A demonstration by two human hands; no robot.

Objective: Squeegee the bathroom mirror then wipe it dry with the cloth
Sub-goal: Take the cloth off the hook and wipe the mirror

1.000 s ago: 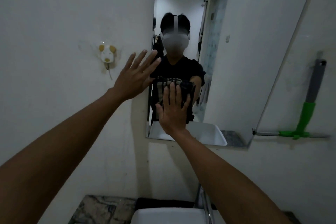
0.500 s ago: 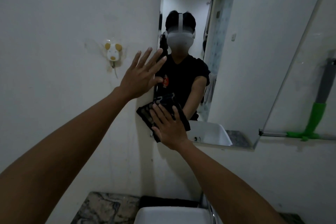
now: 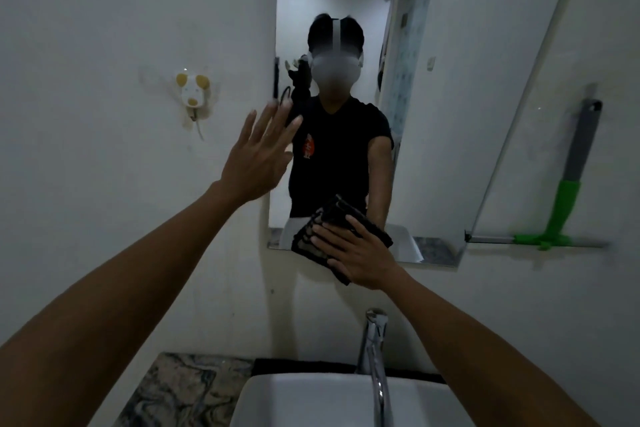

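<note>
The left hand (image 3: 258,158) is hovering empty with fingers spread wide at the left edge of the frameless rectangular wall mirror (image 3: 433,114), likely bracing or steadying near the glass. The right hand (image 3: 360,258) is lying flat, pressing the dark folded woven cloth (image 3: 313,244) against the mirror's bottom edge, where part of the cloth is overhanging onto the wall. Open glass is lying above and to the right for further wiping. Well to the right, the green-and-grey plastic squeegee (image 3: 568,198) is leaning upright on a narrow wall shelf (image 3: 491,239), apparently set aside.
</note>
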